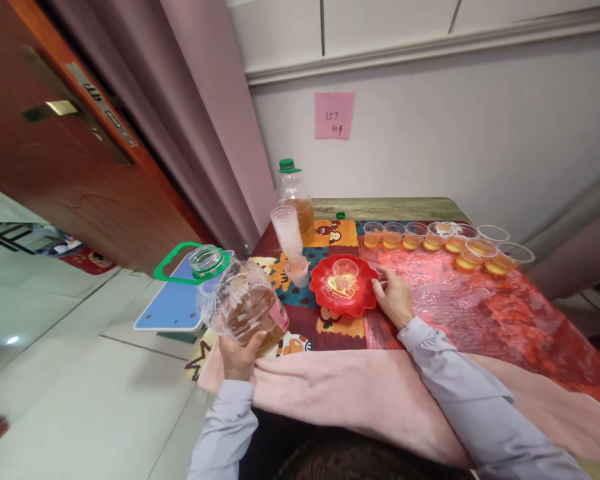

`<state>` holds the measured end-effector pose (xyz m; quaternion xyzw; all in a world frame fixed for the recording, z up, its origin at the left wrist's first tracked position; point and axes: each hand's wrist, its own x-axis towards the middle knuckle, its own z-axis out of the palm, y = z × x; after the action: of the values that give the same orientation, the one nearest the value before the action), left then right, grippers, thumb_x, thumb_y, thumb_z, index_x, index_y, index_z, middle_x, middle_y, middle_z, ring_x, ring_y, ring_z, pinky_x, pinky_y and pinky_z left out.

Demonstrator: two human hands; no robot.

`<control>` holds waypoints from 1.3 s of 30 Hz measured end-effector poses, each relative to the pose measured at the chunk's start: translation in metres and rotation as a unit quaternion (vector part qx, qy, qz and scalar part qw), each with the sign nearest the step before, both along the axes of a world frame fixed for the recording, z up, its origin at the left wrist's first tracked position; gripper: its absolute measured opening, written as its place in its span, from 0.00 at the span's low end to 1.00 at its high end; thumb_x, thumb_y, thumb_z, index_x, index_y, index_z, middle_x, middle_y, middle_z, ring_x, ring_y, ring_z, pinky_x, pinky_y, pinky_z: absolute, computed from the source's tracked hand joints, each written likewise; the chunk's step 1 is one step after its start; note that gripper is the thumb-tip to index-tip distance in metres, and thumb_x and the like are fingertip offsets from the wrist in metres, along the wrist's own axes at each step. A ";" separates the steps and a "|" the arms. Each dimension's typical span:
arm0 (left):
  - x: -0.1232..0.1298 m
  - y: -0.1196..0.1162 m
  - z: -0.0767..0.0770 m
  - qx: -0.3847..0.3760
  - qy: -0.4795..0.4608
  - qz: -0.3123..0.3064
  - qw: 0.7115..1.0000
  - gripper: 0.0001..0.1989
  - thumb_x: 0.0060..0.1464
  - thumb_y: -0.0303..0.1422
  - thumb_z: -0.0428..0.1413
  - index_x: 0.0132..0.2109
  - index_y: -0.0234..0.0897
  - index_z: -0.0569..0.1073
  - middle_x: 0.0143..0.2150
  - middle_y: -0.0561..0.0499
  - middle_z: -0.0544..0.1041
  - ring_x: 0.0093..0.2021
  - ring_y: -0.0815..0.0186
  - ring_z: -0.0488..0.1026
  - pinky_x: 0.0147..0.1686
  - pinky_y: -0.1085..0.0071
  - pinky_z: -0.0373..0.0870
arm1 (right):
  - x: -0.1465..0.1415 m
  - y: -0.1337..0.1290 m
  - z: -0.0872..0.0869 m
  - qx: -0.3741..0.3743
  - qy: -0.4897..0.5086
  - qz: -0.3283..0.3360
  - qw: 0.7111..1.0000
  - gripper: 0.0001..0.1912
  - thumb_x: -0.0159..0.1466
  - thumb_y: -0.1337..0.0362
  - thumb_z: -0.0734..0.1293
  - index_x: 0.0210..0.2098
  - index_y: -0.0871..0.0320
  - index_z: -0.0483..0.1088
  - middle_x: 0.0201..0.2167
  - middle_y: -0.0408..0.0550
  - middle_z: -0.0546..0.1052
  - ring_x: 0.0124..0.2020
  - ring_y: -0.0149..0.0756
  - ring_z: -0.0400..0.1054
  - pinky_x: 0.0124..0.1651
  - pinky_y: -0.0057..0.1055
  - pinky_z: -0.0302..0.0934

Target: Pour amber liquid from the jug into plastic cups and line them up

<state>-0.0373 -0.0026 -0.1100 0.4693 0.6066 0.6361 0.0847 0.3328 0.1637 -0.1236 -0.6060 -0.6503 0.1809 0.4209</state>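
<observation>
Jug (247, 303) tilts in the curled left hand (240, 351), held low; likely heavy and slick, its handle (166, 267) the surer hold. Right of that hand, a flimsy cup (345, 270) stands in a dish (322, 293), rim lightly pinched by the right hand (393, 297); beyond, filled cups (415, 236) line the far edge of the desk (445, 300), leaving room nearer.

Tbl (405, 208) w/ red dish (321, 287), cup stack (287, 230), capped jug (301, 212); approx. 8 cups (416, 235) R side.

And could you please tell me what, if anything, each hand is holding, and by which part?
The left hand holds the tilted jug by the near side of its body; the right hand grips the red dish at its right rim.
</observation>
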 end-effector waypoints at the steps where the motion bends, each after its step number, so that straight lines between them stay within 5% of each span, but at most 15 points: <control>1: 0.001 0.000 0.001 0.001 0.000 0.001 1.000 0.55 0.42 0.55 0.73 0.70 0.37 0.62 0.64 0.33 0.74 0.64 0.43 0.75 0.66 0.47 0.71 | 0.000 0.000 0.000 0.001 0.002 0.000 1.000 0.26 0.65 0.53 0.63 0.56 0.60 0.76 0.35 0.54 0.84 0.36 0.48 0.80 0.45 0.45 0.72; 6: 0.002 -0.001 0.002 -0.005 -0.001 0.006 1.000 0.53 0.43 0.55 0.72 0.70 0.37 0.64 0.62 0.35 0.75 0.61 0.44 0.77 0.62 0.49 0.75 | 0.002 -0.002 0.003 0.003 0.011 -0.003 1.000 0.28 0.65 0.48 0.65 0.56 0.60 0.76 0.33 0.53 0.84 0.34 0.48 0.79 0.45 0.45 0.72; 15: 0.001 0.000 -0.001 0.005 -0.003 0.010 1.000 0.54 0.41 0.54 0.73 0.70 0.37 0.64 0.64 0.34 0.73 0.64 0.43 0.75 0.65 0.48 0.72 | 0.002 -0.001 0.001 0.044 0.066 -0.008 0.997 0.32 0.67 0.44 0.66 0.59 0.62 0.73 0.50 0.63 0.82 0.39 0.47 0.79 0.44 0.45 0.75; 25: 0.007 -0.001 0.003 -0.007 -0.034 0.003 0.999 0.55 0.41 0.53 0.74 0.71 0.38 0.61 0.66 0.34 0.73 0.65 0.45 0.74 0.65 0.48 0.72 | 0.004 0.001 0.009 0.207 0.087 -0.041 0.973 0.26 0.70 0.50 0.67 0.61 0.59 0.71 0.53 0.61 0.81 0.50 0.50 0.79 0.55 0.51 0.73; 39: 0.007 -0.004 0.004 -0.010 -0.035 0.000 0.999 0.56 0.42 0.51 0.74 0.71 0.37 0.60 0.67 0.32 0.72 0.66 0.43 0.74 0.65 0.49 0.72 | 0.005 -0.001 0.004 0.193 0.073 -0.035 0.978 0.25 0.69 0.50 0.68 0.59 0.58 0.73 0.50 0.60 0.82 0.49 0.51 0.79 0.55 0.53 0.73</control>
<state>-0.0303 -0.0062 -0.1062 0.4457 0.6097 0.6460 0.1110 0.3379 0.1629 -0.1196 -0.5212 -0.6187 0.0811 0.5822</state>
